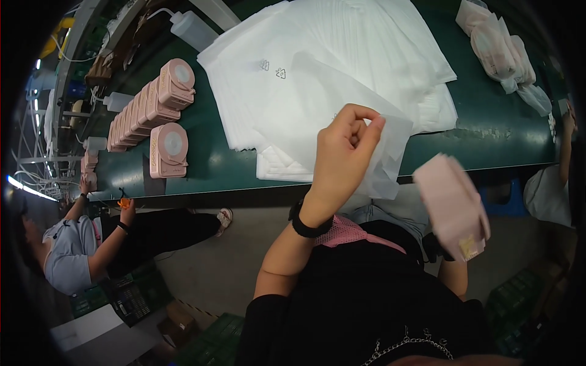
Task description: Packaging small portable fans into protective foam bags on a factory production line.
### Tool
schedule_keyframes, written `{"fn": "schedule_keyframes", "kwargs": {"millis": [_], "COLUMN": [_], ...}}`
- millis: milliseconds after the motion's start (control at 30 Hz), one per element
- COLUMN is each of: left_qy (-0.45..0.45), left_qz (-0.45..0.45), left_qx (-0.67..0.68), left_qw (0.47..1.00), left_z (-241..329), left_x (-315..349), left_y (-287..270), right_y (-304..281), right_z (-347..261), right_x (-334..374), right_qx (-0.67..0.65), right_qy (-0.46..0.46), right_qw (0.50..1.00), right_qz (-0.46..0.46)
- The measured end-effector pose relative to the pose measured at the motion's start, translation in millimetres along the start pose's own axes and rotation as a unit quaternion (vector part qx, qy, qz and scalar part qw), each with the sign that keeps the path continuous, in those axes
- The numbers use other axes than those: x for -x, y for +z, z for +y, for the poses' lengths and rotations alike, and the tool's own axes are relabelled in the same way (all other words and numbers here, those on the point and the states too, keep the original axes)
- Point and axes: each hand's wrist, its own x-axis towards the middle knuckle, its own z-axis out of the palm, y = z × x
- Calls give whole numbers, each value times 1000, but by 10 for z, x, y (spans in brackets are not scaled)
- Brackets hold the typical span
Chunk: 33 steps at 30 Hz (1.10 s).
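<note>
My left hand (345, 149) is over the front of a broad stack of thin white bags (262, 91). Its thumb and fingers pinch the edge of a loose, translucent white bag (390, 146), which lifts off the pile and hangs past the table edge. To the right, off the table's front edge, a pink boxy device (448, 204) is held up, tilted and blurred by motion, with a small gold patch at its lower end. My right forearm (453, 280) leads up behind it; the device hides the right hand and its fingers.
Several pink devices (137, 116) with round pale discs stand in a row on the green table (213, 165), one (169, 149) apart in front. A squeeze bottle (192, 30) lies behind. Bagged pink items (494, 49) lie far right. Co-workers sit left (73, 253) and right (549, 195).
</note>
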Motion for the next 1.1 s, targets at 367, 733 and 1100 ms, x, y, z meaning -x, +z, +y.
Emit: {"fn": "schedule_keyframes", "kwargs": {"millis": [367, 733, 1100], "left_qy": [-40, 288, 344], "left_qz": [-99, -136, -291], "left_qx": [1, -276, -154], "left_qw": [994, 907, 879], "left_z": [116, 254, 152], "left_x": [184, 471, 663], "left_y": [140, 214, 359], "right_y": [502, 285, 13], "right_z": [172, 102, 73], "right_x": [-446, -570, -587], "right_qx": [544, 389, 592], "right_qy": [-105, -93, -117], "right_qw": [831, 906, 793], "right_qz": [50, 136, 77]}}
